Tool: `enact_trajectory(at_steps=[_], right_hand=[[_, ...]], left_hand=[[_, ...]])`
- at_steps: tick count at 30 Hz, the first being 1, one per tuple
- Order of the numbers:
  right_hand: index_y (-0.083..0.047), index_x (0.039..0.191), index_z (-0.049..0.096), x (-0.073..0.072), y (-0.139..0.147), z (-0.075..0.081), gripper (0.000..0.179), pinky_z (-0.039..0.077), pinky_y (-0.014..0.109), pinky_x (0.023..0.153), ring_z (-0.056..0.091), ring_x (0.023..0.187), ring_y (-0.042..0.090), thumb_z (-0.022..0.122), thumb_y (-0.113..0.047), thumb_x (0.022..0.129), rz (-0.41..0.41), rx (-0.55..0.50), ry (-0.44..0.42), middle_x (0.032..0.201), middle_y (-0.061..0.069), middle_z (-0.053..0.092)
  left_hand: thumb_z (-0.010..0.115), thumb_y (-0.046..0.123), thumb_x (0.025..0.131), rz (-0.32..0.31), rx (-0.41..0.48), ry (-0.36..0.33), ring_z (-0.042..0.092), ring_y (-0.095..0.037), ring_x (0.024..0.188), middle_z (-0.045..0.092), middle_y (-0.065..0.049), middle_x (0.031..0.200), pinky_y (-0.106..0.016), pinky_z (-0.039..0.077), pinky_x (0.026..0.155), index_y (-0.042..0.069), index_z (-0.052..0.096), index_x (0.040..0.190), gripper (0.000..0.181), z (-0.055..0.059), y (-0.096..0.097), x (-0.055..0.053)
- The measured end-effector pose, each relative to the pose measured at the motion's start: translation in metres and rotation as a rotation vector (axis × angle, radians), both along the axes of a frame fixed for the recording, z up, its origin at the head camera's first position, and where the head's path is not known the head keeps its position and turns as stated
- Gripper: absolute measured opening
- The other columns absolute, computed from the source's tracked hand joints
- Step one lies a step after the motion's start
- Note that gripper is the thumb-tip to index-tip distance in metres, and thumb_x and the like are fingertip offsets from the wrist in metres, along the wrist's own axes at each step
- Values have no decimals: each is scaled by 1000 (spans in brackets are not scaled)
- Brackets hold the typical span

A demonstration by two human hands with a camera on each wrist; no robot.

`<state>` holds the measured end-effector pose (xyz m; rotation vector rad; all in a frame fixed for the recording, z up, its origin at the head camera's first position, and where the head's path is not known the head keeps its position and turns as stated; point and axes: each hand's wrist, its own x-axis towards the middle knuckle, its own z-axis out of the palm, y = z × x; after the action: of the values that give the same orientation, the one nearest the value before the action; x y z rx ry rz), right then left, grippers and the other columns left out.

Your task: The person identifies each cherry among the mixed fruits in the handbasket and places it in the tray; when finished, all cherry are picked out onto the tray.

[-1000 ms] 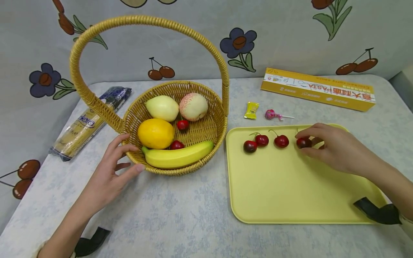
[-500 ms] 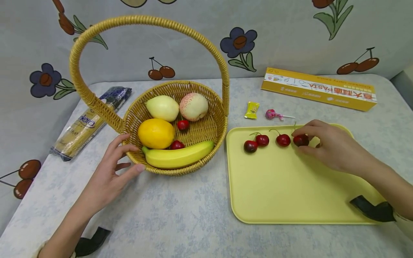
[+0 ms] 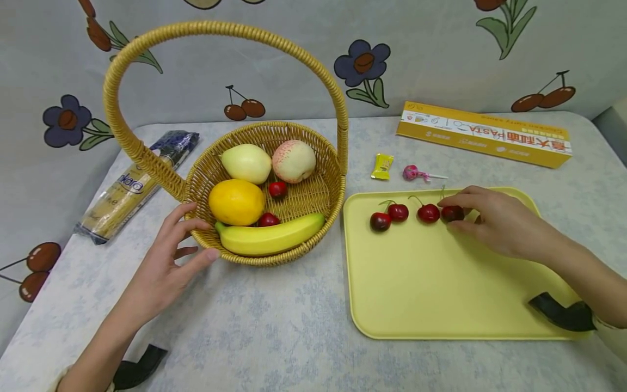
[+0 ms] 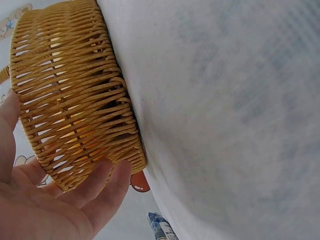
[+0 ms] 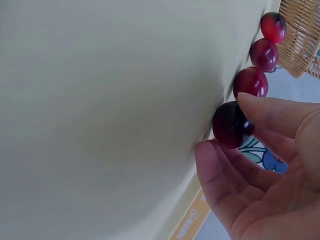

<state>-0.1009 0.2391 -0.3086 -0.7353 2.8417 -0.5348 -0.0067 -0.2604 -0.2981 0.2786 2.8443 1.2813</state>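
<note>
My right hand (image 3: 504,223) pinches a dark red cherry (image 5: 231,125) between thumb and fingers, low over the yellow tray (image 3: 411,294). Close on its left lies another cherry (image 3: 428,213) with a stem, and two more cherries (image 3: 380,222) sit together farther left along the tray's back. My left hand (image 3: 166,261) rests at the near left side of the wicker basket (image 4: 75,90), fingers spread and fingertips against its wall and rim. In the basket are a banana (image 3: 271,236), a mango-like yellow fruit (image 3: 237,202), a pale green fruit (image 3: 246,164), a peach (image 3: 294,161) and two cherries (image 3: 277,190).
A tall handle (image 3: 220,30) arches over the basket. Behind the tray lie a yellow-wrapped candy (image 3: 382,166), a pink lollipop (image 3: 411,173) and a long pasta box (image 3: 482,134). A bag of spaghetti (image 3: 132,190) lies left of the basket.
My right hand has slid a little left with its cherry, bringing it right beside the neighbouring stemmed cherry. My left hand and the basket have stayed in place.
</note>
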Motion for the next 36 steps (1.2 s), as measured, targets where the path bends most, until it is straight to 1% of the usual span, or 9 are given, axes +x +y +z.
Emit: enact_trajectory(at_steps=[7, 10, 12, 16, 20, 24, 27, 30, 36], right_hand=[[-5, 118, 70, 6, -5, 11, 38, 48, 34, 59, 60, 78, 20, 80, -16, 83, 12, 29, 124, 103, 9, 66], [-7, 114, 72, 10, -13, 18, 33, 47, 31, 56, 61, 77, 19, 80, -17, 84, 6, -2, 153, 102, 7, 67], [-9, 111, 73, 13, -22, 23, 29, 46, 28, 55, 59, 75, 15, 80, -15, 83, 18, -51, 166, 98, 2, 66], [-12, 106, 73, 20, -41, 32, 22, 47, 23, 56, 54, 72, 8, 78, -11, 85, 73, -182, 143, 91, -7, 64], [-13, 108, 72, 26, -65, 41, 22, 50, 22, 62, 54, 76, 6, 76, -9, 87, 134, -310, 78, 95, -10, 65], [-16, 108, 71, 29, -92, 48, 20, 51, 26, 63, 55, 80, 5, 74, -9, 89, 197, -396, 33, 99, -10, 64], [-14, 110, 71, 24, -117, 51, 20, 53, 28, 63, 56, 82, 5, 73, -10, 90, 267, -419, 24, 102, -8, 64], [-11, 114, 71, 12, -145, 53, 24, 54, 31, 69, 58, 86, 10, 73, -13, 90, 336, -410, 9, 108, -4, 65], [-9, 116, 71, -10, -198, 56, 26, 47, 35, 90, 59, 102, 19, 71, -17, 92, 416, -310, -54, 114, 2, 66]], left_hand=[[68, 11, 95, 1, -6, -1, 31, -39, 137, 21, -12, 158, -7, 42, 85, 1, 54, 124, 33, 0, -1, 0], [68, 11, 95, -2, -5, 1, 31, -39, 137, 21, -12, 158, -7, 42, 85, 1, 54, 124, 33, 0, -1, 0], [68, 10, 95, -5, -2, 4, 32, -39, 136, 21, -12, 158, -7, 42, 85, 1, 54, 124, 33, 0, -1, 0], [68, 9, 95, -6, 4, 10, 33, -39, 135, 22, -11, 158, -7, 43, 85, 1, 54, 124, 33, 0, -1, 0], [68, 10, 95, -3, -1, 12, 33, -39, 135, 22, -12, 158, -7, 43, 84, 1, 54, 124, 34, -1, -1, 0], [68, 11, 95, 0, -9, 8, 34, -39, 135, 22, -12, 158, -7, 43, 84, 1, 54, 124, 34, 0, 0, 0], [68, 11, 95, 1, -15, 6, 34, -39, 134, 22, -12, 158, -7, 43, 84, 1, 55, 124, 34, 1, -1, 0], [68, 11, 95, 1, -18, 5, 34, -39, 134, 22, -12, 158, -7, 43, 83, 1, 55, 124, 34, 2, -2, 1], [68, 11, 95, -7, -18, 2, 36, -37, 133, 23, -11, 157, -7, 44, 83, 1, 55, 124, 33, 2, -1, -1]])
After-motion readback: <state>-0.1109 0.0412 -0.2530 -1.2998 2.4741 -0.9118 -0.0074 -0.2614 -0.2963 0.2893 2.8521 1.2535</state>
